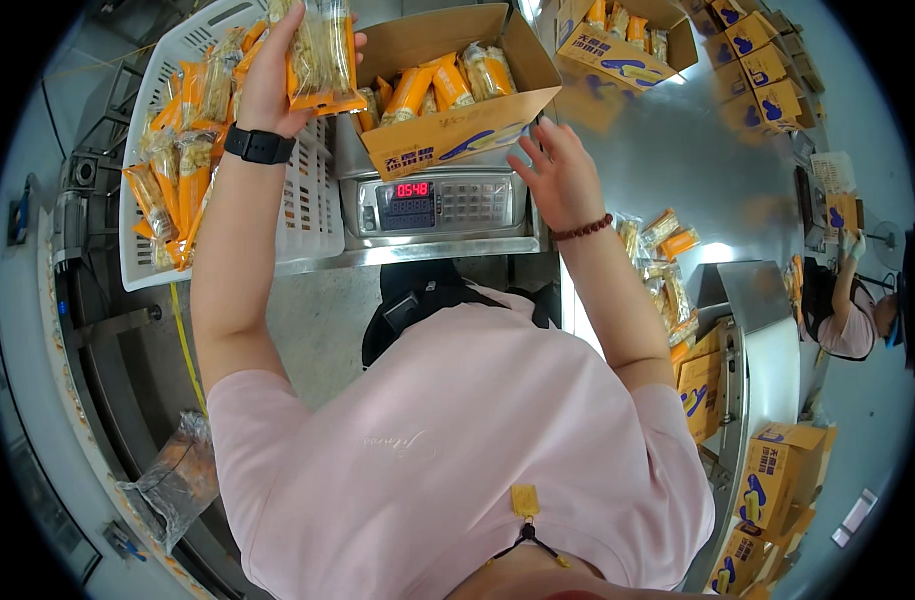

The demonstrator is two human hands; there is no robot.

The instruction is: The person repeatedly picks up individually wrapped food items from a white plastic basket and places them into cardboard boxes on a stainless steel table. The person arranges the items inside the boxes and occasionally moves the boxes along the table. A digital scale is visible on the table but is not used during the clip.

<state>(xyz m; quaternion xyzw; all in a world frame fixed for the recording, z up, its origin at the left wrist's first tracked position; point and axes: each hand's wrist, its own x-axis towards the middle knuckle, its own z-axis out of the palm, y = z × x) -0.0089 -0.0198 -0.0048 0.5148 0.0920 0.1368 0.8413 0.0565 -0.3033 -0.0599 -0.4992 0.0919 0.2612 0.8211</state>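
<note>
My left hand [269, 82], with a black watch at the wrist, grips several snack packs [322, 55] in clear and orange wrappers, between the white crate and the open carton. More of the same packs [192, 170] lie heaped in the left of the white plastic crate [317, 205]. The open cardboard carton [452, 135] rests on a digital scale [442, 205] with a lit red display, and holds several packs [432, 82]. My right hand [565, 172] is off the carton's near right corner, fingers spread, holding nothing.
Another carton [612, 62] with packs stands at the back right on the metal table [677, 155]. Loose packs [667, 270] lie beside my right forearm. Stacked cartons [762, 75] are far right, others [777, 480] lower right. A person [847, 310] works at the right, holding a carton.
</note>
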